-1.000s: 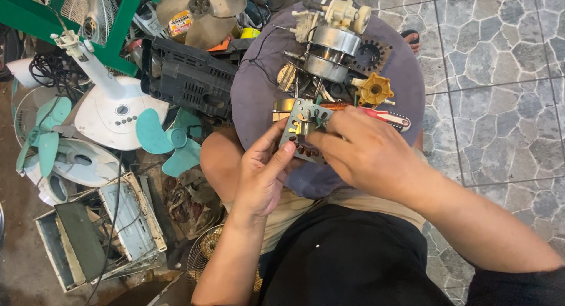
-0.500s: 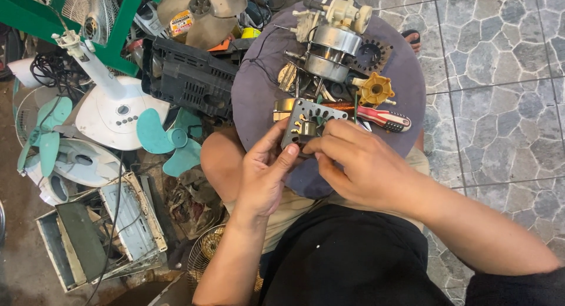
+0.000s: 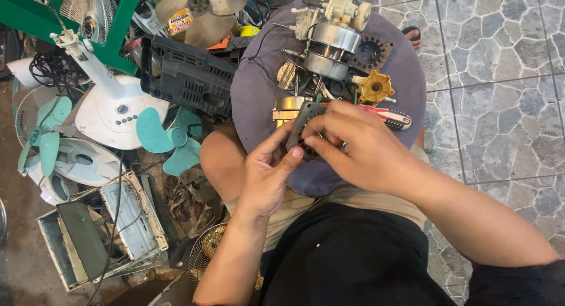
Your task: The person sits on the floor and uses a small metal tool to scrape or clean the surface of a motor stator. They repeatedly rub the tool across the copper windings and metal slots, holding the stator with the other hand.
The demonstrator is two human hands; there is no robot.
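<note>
Grey stone-patterned floor tiles (image 3: 500, 76) lie on one side, bare dirty ground (image 3: 23, 223) on the other, in daylight.

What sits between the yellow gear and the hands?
In the head view, a red-handled screwdriver lies between the yellow gear and the right hand, on the purple stool.

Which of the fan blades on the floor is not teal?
The tan, translucent fan blade at the top, behind the black housing. The two teal blades lie lower left, by the white fan base.
</note>
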